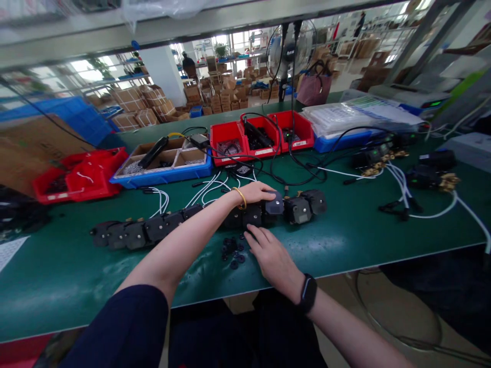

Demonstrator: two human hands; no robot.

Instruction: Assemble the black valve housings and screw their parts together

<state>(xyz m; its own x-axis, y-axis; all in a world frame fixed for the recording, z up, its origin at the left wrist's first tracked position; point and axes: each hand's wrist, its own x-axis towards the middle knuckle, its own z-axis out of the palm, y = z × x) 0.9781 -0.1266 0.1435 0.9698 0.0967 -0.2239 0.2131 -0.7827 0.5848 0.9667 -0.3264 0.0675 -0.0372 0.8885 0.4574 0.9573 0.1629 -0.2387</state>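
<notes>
A long row of black block-shaped parts (153, 227) lies across the green bench. My left hand (258, 193), with a gold bangle at the wrist, rests closed over the top of one block (273, 204) near the row's right end. My right hand (270, 253), a black band on its wrist, lies palm down in front of the row. Its fingers reach toward a small heap of black rings (232, 250) and the block above them; the fingertips look pinched, and what they hold is too small to see.
Red bins (264, 134) and a blue tray (163, 163) with cardboard boxes stand behind the row. More red bins (76, 179) sit at the left. White and black cables (399, 174) with brass-fitted parts spread to the right. The bench edge (345, 271) runs near my body.
</notes>
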